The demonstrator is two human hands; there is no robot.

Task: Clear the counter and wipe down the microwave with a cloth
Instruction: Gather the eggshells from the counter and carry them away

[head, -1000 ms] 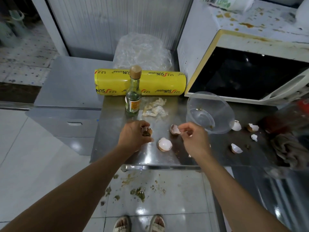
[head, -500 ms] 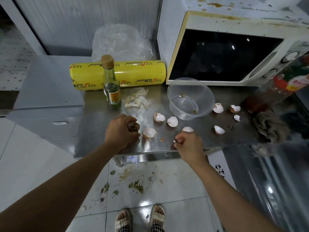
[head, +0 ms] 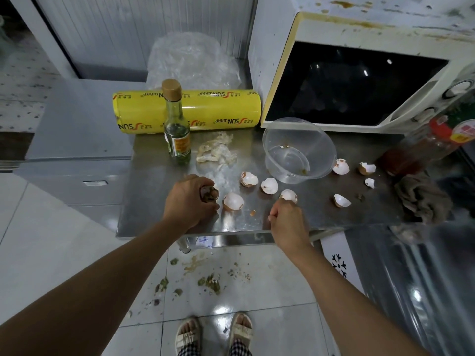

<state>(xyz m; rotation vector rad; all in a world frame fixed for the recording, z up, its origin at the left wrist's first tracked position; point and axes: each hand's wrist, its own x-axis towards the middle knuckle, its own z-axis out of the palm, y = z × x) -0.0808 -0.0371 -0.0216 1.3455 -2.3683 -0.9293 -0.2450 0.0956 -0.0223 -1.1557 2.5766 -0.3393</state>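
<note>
Stainless steel counter [head: 154, 217] stands over a littered tile floor, the microwave [head: 347, 80] at its far right with a black door, a cream frame and a brown-spattered top. A crumpled brown cloth [head: 421, 201] lies at the right near edge. A yellow cling-film roll [head: 205, 111] lies with its long axis running left to right at the far side, a crumpled clear bag [head: 190, 60] behind it. One brown-capped glass bottle [head: 176, 124] stands upright just before the roll; one clear plastic bowl [head: 299, 150] tilts before the microwave. Seven white eggshell pieces [head: 270, 186] are scattered loose across the counter. The left hand [head: 190, 204] is curled around brown shell bits near the front edge. The right hand [head: 288, 222] pinches one eggshell half [head: 289, 195] with bent fingers.
</note>
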